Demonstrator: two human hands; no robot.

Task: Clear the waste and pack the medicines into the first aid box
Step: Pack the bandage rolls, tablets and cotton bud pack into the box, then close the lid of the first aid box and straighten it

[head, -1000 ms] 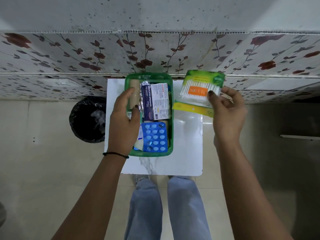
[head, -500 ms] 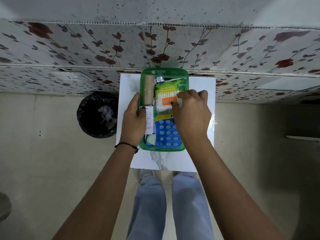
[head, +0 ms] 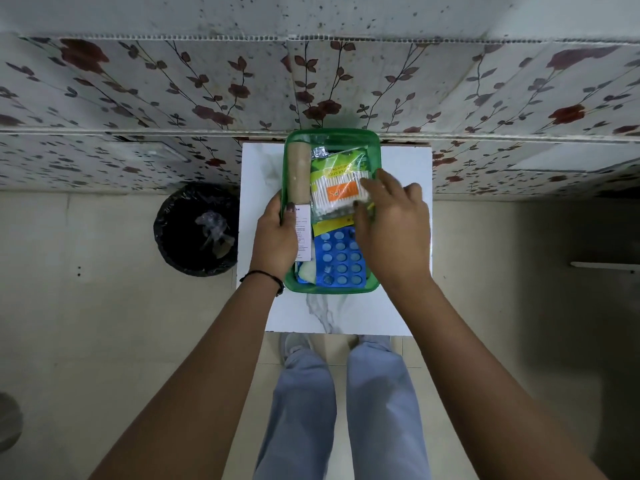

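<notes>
Left hand point(head: 277, 239) clamped on the left rim of the green first aid box point(head: 374, 157), thumb hooked inside over the wall, fingers wrapped down the outer side, black band at the wrist. Touching that thumb, a white printed carton point(head: 303, 232) standing along the inner wall; just beyond the thumb tip, a tan bandage roll point(head: 300, 173) lying lengthwise toward the far end.

Right hand point(head: 393, 225) loosely spread over the right half of the box, fingers slightly curled and blurred, fingertips point(head: 367, 184) resting on the right edge of the cotton swab pack point(head: 337, 187). Cannot tell whether pinching the pack or only pressing on it. Pack lying flat inside the box, directly left of those fingers, orange label up. Nearer the wrist and partly under the palm, a blue blister strip point(head: 341, 261); left of that, a pale rounded item, too small to identify.

Box sitting on a white table point(head: 405, 306). Left of the left hand, on the floor, a black-lined bin point(head: 195, 230) with crumpled waste inside.
</notes>
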